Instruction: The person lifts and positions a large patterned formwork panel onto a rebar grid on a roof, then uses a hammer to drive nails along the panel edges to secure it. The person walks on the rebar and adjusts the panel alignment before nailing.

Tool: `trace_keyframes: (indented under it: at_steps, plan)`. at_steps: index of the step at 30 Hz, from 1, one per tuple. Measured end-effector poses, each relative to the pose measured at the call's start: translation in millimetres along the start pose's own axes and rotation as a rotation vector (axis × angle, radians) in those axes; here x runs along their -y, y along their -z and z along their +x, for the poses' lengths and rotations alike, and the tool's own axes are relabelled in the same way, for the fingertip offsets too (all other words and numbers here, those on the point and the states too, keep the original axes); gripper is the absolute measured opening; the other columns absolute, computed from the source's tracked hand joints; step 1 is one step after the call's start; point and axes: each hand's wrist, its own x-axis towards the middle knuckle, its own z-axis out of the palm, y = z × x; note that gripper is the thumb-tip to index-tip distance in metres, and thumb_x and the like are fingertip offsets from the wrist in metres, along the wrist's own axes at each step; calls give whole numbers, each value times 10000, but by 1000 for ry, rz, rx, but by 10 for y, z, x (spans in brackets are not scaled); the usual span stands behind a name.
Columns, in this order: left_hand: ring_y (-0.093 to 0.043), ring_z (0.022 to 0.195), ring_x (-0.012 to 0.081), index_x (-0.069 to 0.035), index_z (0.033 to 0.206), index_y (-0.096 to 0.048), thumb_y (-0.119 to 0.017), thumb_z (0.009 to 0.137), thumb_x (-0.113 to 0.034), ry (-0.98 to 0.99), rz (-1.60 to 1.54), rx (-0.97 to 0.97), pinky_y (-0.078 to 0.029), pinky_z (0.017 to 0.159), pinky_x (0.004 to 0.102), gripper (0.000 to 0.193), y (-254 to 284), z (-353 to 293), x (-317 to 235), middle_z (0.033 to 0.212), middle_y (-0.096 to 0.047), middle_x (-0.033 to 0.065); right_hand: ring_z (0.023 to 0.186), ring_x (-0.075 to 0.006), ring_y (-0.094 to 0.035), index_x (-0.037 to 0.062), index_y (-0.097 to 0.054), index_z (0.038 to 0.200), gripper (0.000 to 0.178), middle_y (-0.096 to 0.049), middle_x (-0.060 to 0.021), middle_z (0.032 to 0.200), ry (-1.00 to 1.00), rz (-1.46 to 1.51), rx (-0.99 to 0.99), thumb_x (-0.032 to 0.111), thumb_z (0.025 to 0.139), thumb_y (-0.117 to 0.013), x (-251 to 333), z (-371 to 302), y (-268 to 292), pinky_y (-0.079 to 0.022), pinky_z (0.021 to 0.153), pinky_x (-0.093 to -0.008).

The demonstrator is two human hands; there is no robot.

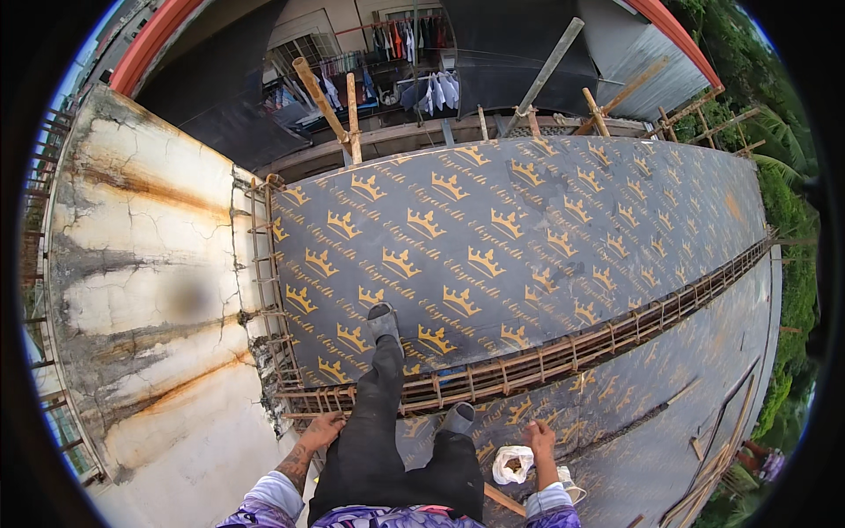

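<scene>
My left hand [324, 429] is beside my left leg, at the near end of a long rebar cage [493, 370]. Its fingers look curled and pressed together close to a bar; what they hold, if anything, I cannot make out. My right hand [540, 435] is raised to the right of my right knee, fingers closed in a pinch on something too small to name. Just beside it is a white plastic bag [512, 464] with brownish contents. My left foot [384, 324] is on the panels beyond the cage, my right foot [458, 417] on the near side.
Dark plywood panels [422, 264] printed with gold crowns spread around the cage. A cracked, rust-stained concrete slab [158, 264] lies left, with upright rebar along its edge. Wooden poles [321, 99] rise at the far edge, before hanging laundry. Loose sticks [704, 466] lie at right.
</scene>
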Motion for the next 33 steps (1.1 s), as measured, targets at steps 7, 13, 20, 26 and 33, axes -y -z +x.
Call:
trace_keyframes:
  at_steps: [7,13,20,26,33]
  plan:
    - [-650,844,142,-4,1285,-585,-612,961,-278,15,-426,-73,-529,754,307,425,1519,421,-981,954,-692,82,764,-195,-692,-34,-592,1239,385,-697,-106,973,178,-42,128,203,941,-646,1687,-702,-1381,-526,692,-280]
    - [-674,948,219,-14,1262,-603,-593,957,-328,119,-396,-270,-525,827,335,438,2205,723,-832,1035,-701,149,766,-175,-691,-19,-593,1257,390,-707,-104,1036,190,-30,138,226,956,-625,2589,-770,-1562,-552,663,-297]
    - [-668,802,167,8,1241,-612,-569,979,-332,158,-317,-222,-538,750,320,431,2297,765,-1528,1002,-689,112,718,-196,-704,-9,-603,1217,392,-717,-107,955,-114,-145,147,285,957,-616,2626,-39,-1289,-565,599,-311]
    - [-656,980,349,-26,1178,-646,-570,958,-346,-104,-158,-468,-508,880,404,395,2266,970,-2451,1088,-669,194,758,-223,-717,-19,-595,1236,434,-711,-128,1027,-21,-123,220,306,951,-626,3461,345,-1511,-582,578,-316]
    - [-644,1025,364,-38,1170,-657,-573,957,-325,-83,-201,-449,-508,897,418,366,2929,1391,-2811,1113,-663,203,809,-200,-705,-44,-545,1315,560,-692,-152,1090,111,-23,167,365,945,-641,4818,337,-1681,-592,647,-305]
